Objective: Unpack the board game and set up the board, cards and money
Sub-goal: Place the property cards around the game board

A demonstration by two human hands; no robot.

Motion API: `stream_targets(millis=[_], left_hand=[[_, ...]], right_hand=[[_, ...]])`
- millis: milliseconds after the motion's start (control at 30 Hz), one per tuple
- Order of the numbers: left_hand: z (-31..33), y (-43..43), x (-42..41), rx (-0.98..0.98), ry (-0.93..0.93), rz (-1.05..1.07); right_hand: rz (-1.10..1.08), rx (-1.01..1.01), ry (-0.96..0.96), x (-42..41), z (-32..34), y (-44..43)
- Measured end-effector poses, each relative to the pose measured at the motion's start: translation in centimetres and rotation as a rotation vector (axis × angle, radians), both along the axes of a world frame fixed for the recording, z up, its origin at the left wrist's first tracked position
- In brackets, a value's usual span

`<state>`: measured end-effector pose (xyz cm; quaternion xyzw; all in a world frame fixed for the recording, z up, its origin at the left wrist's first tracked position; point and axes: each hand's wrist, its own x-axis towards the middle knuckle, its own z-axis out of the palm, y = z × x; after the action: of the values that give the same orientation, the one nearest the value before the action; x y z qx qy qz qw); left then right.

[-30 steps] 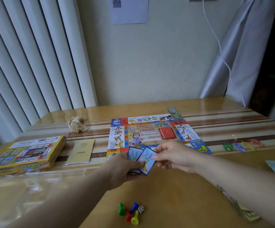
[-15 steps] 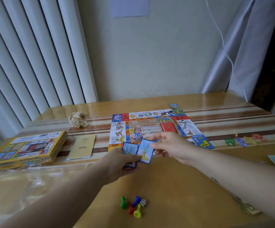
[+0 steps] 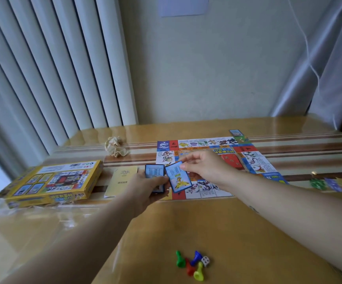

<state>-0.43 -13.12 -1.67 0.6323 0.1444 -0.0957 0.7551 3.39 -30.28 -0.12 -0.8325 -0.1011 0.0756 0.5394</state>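
The colourful game board [image 3: 254, 160] lies flat on the wooden table [image 3: 217, 228]. My left hand [image 3: 145, 189] grips a small stack of blue-bordered cards [image 3: 154, 171] at the board's near left corner. My right hand [image 3: 205, 167] pinches one blue card with a yellow bird [image 3: 179, 180] by its top edge, just right of the stack. A red card deck [image 3: 232, 160] sits on the board's centre, partly hidden by my right hand. One blue card [image 3: 236, 132] lies beyond the board's far right corner.
The yellow game box [image 3: 51, 183] lies at the left, a yellow booklet [image 3: 121, 180] beside it. A crumpled paper [image 3: 115, 148] sits behind. Coloured pawns and a white die [image 3: 192, 263] lie near me. Coloured tokens [image 3: 329, 183] sit right of the board. Clear plastic wrap [image 3: 33, 218] covers the near left.
Both hands have moved away from me and to the left over the board's near edge, and the right hand has drawn the bird card a little apart from the stack.
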Motion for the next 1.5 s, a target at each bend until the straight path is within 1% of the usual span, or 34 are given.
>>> stream_targets(millis=[133,167,233,300,333,400,500,600,800,933,1067,1233,1500], left_hand=[[0.4,1.7,1.5,-0.023,-0.040,0.095],[0.4,2.2,1.9,-0.009,-0.046,0.106],[0.5,3.5,2.7,0.063,-0.048,0.115],[0.5,4.7,3.5,0.116,-0.014,0.125],[0.4,5.2,3.9,0.107,0.009,0.143],[0.2,5.7,4.8,0.035,0.047,0.213],[-0.6,5.6,6.0,-0.061,0.048,0.267],[-1.5,5.2,6.8,-0.076,0.026,0.259],[-2.0,6.7,7.8,0.016,0.003,0.355],[-2.0,7.2,7.4,0.107,-0.014,0.312],[-2.0,7.7,7.4,0.208,-0.016,0.267],[-2.1,8.7,7.2,0.323,0.000,0.214],[-1.4,8.5,6.8,0.352,-0.020,0.173]], right_hand=[[0.038,0.083,0.161,1.2,-0.3,1.6],[0.019,0.100,0.167,1.8,-0.3,1.9],[-0.076,0.114,0.117,3.4,-0.2,2.3],[-0.151,0.051,0.048,4.9,0.0,2.6],[-0.144,-0.014,0.022,5.3,0.0,2.8],[-0.073,-0.154,0.001,6.0,-0.4,3.5],[-0.009,-0.291,-0.014,6.8,-1.0,5.0],[-0.002,-0.336,-0.014,7.6,-1.7,6.4],[0.060,-0.405,0.028,8.3,-2.5,8.3],[0.095,-0.476,0.025,9.0,-2.9,9.0],[0.112,-0.533,-0.028,9.5,-3.9,10.3],[0.079,-0.609,-0.103,9.5,-4.9,11.2],[0.078,-0.692,-0.188,9.3,-5.0,11.1]])
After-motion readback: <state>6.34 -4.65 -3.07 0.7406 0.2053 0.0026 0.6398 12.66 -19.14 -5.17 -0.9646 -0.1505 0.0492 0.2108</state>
